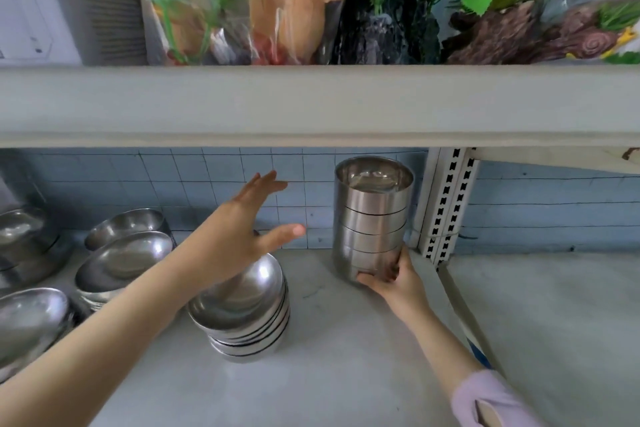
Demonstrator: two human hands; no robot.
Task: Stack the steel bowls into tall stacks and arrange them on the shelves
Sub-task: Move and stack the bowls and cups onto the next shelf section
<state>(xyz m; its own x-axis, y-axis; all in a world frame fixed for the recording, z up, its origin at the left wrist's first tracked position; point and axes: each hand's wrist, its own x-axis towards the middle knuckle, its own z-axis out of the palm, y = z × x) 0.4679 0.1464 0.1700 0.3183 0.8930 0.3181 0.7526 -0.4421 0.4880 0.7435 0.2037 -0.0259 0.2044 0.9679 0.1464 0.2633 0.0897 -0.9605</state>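
Your right hand (391,282) grips one five-high stack of straight-walled steel bowls (374,218) | your left hand (239,232) spread, holding nothing | one shiny round-bowl stack (249,319)

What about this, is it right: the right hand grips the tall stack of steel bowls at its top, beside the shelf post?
Not quite. The head view shows the right hand gripping the tall stack of steel bowls at its bottom, not its top, beside the shelf post.

Pale lilac sleeve (491,397) on the right forearm (433,333); left forearm (104,333) bare.
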